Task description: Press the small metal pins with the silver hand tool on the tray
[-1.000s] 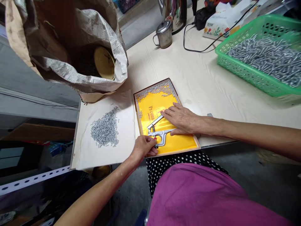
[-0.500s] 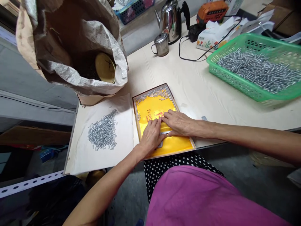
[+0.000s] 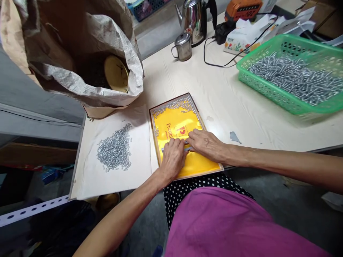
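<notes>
A shallow tray with a yellow printed bottom point(image 3: 174, 119) lies at the table's front edge, its far end strewn with small metal pins point(image 3: 177, 103). My left hand point(image 3: 173, 157) and my right hand point(image 3: 205, 144) meet over its near half, fingers curled and thumbs close together. Between them a narrow grey strip point(image 3: 190, 147) shows, partly covered by the fingers; both hands seem to grip it. A heap of small metal pins point(image 3: 114, 150) lies on a white sheet left of the tray.
An open sack point(image 3: 115, 96) with a yellow bowl point(image 3: 116, 74) inside stands at the back left. A green basket point(image 3: 270, 94) of metal pieces is at the right. Behind are a metal cup point(image 3: 183, 48), a kettle point(image 3: 194, 21), a cable and an orange battery point(image 3: 242, 10).
Both hands have shifted slightly towards me, fingers curling more tightly. More of the red print is uncovered. The whole view has shifted a little.
</notes>
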The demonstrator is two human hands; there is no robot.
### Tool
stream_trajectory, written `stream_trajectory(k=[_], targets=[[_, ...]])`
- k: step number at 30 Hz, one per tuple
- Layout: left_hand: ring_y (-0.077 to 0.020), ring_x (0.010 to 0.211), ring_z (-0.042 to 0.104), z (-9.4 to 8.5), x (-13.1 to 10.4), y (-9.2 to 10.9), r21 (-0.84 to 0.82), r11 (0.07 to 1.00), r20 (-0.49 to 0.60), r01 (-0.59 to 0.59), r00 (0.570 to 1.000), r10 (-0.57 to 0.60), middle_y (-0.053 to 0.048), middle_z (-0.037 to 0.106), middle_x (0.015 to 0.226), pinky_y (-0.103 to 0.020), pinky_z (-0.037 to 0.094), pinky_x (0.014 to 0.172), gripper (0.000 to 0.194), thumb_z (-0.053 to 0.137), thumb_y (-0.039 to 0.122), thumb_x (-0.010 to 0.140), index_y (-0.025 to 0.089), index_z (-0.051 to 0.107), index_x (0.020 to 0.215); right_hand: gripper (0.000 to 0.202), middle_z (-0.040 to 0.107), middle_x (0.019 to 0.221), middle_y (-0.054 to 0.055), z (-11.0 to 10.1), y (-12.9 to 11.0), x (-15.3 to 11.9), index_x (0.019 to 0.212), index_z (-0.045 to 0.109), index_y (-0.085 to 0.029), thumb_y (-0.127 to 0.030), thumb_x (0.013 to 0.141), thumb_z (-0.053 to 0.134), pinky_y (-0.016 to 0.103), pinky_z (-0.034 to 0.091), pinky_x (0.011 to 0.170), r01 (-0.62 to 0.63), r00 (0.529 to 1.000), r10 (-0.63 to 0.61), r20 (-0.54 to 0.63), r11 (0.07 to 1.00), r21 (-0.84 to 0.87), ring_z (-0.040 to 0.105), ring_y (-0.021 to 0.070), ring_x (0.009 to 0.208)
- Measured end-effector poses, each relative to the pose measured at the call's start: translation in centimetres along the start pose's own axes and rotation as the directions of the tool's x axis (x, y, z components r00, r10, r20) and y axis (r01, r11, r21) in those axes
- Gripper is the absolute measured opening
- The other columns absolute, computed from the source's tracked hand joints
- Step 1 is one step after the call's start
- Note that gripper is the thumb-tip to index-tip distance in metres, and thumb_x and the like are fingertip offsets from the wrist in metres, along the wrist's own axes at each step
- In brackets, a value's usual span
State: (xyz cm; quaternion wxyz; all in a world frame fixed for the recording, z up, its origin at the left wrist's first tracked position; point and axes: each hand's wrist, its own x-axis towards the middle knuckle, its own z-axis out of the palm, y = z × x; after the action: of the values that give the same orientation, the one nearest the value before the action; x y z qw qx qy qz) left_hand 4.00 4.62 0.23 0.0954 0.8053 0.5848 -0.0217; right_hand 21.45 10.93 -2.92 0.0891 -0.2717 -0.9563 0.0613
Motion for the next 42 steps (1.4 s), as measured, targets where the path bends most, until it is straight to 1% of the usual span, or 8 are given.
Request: stream_trajectory(k=[12,18,20,24,28,34,38,42], targets=[[-0.0251,0.101,0.057,0.6,0.2,-0.7,-0.085,0.996,-0.001,-0.008,1.0,0.008,-0.01,0.066,0.107,-0.04,0.051,0.09,0.02,0.054,0.028,0.1,0.015,0.061,0.114,0.007,0.064,0.091,0.009,0.7,0.6,0.2,0.099,0.063,-0.015,-0.018,0.097,0.057,0.033,0.043,0.074,0.022,0.999,-0.025,0.029,0.995,0.095,0.055,0.0222,0.087],[-0.0289,0.123,0.052,1.8,-1.9,0.7,0.07,0.997,-0.201,-0.044,0.978,0.057,-0.016,0.055,0.14,-0.047,0.049,0.1,0.026,0.05,0.022,0.101,0.018,0.057,0.125,0.064,0.063,0.111,0.016,-0.5,3.2,0.6,0.124,0.059,-0.011,-0.058,0.084,0.072,0.04,0.046,0.084,0.119,0.992,-0.123,0.012,0.979,0.163,0.054,0.0285,0.1],[-0.0271,0.112,0.057,1.9,-2.4,1.6,0.129,0.991,-0.177,-0.026,0.983,0.049,-0.014,0.058,0.135,-0.044,0.052,0.092,0.024,0.046,0.021,0.102,0.02,0.059,0.122,0.054,0.064,0.11,0.015,-0.5,3.9,1.1,0.124,0.061,-0.012,-0.053,0.09,0.067,0.038,0.045,0.083,0.147,0.988,-0.153,0.024,0.975,0.167,0.054,0.0268,0.098],[-0.0242,0.095,0.057,1.9,-2.7,2.6,0.111,0.993,-0.052,-0.036,0.998,0.041,-0.009,0.065,0.103,-0.037,0.052,0.078,0.018,0.046,0.02,0.102,0.019,0.063,0.103,0.016,0.067,0.104,0.011,0.0,4.3,3.1,0.107,0.066,-0.017,-0.022,0.097,0.055,0.035,0.04,0.077,0.149,0.989,-0.15,0.019,0.988,0.031,0.053,0.0236,0.094],[-0.0216,0.091,0.056,2.2,-2.6,2.9,0.055,0.998,-0.025,-0.022,0.999,0.023,-0.006,0.064,0.096,-0.034,0.051,0.078,0.019,0.045,0.015,0.101,0.019,0.062,0.096,0.016,0.067,0.092,0.009,0.4,4.7,5.2,0.093,0.066,-0.018,-0.019,0.099,0.051,0.033,0.035,0.073,0.156,0.988,-0.155,0.014,0.986,-0.06,0.051,0.0229,0.089],[-0.0213,0.096,0.058,2.4,-3.1,3.3,0.008,1.0,-0.1,-0.011,0.995,0.012,-0.008,0.065,0.104,-0.033,0.053,0.081,0.017,0.047,0.019,0.102,0.017,0.064,0.104,0.016,0.066,0.096,0.008,0.7,3.9,4.7,0.1,0.065,-0.019,-0.018,0.098,0.05,0.034,0.033,0.073,0.106,0.992,-0.113,-0.064,0.989,-0.102,0.051,0.0239,0.089],[-0.0193,0.099,0.059,0.9,-4.8,0.2,-0.056,0.989,-0.373,0.135,0.916,-0.146,-0.009,0.065,0.11,-0.03,0.052,0.083,0.023,0.045,0.024,0.104,0.021,0.066,0.113,0.021,0.064,0.095,0.01,0.3,1.5,2.0,0.097,0.063,-0.018,-0.032,0.102,0.048,0.035,0.036,0.075,0.105,0.98,-0.095,-0.173,0.993,0.05,0.053,0.0247,0.09],[-0.0238,0.093,0.056,-1.0,-6.7,-7.5,-0.023,0.849,-0.449,0.528,0.753,-0.481,-0.009,0.066,0.097,-0.034,0.048,0.078,0.022,0.05,0.023,0.101,0.018,0.071,0.101,0.027,0.064,0.086,0.007,1.0,-1.1,-0.9,0.089,0.059,-0.02,-0.043,0.1,0.052,0.036,0.038,0.072,0.17,0.981,-0.15,-0.12,0.968,0.185,0.056,0.0231,0.08]])
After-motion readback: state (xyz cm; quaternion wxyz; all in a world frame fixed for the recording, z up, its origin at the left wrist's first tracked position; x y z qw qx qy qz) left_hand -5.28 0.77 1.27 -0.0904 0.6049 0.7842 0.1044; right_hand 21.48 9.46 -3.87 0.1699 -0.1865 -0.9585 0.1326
